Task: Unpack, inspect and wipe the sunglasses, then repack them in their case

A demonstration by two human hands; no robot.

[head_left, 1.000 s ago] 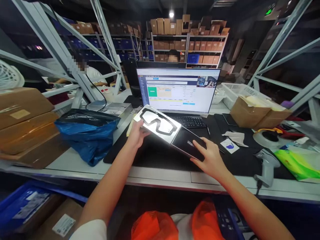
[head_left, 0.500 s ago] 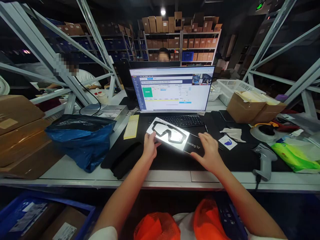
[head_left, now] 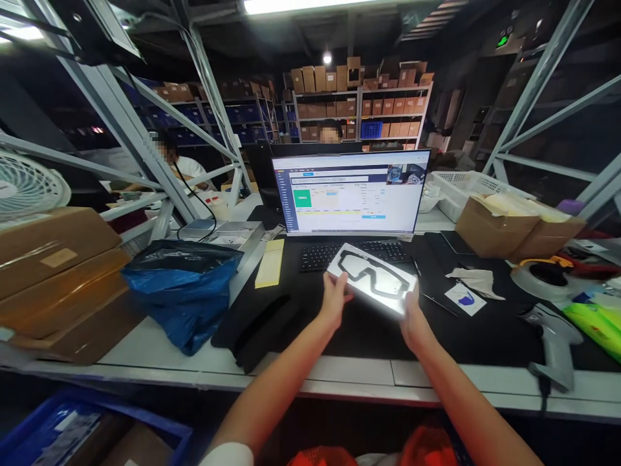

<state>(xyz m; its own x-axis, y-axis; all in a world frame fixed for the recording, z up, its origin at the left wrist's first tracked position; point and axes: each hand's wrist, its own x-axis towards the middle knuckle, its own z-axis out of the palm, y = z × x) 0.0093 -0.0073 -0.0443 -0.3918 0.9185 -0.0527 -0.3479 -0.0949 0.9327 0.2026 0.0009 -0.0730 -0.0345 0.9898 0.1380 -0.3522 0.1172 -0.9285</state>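
I hold a flat white box (head_left: 372, 279) printed with a black goggle outline, tilted above the black desk mat (head_left: 369, 330) just in front of the keyboard (head_left: 317, 255). My left hand (head_left: 334, 299) grips its left end, fingers curled round the edge. My right hand (head_left: 411, 316) grips its right near corner from below. The box's black end is hidden from view.
A monitor (head_left: 350, 193) stands behind the keyboard. A blue plastic bag (head_left: 182, 288) and stacked cartons (head_left: 53, 278) lie left. Right are a barcode scanner (head_left: 550, 340), a tape dispenser (head_left: 543, 275), an open carton (head_left: 514, 226), a sticker (head_left: 464, 299). Two people sit beyond the shelving.
The box has been lifted off the mat and turned, so its black end no longer shows. My right hand moved from lying on top of that end to gripping the right corner.
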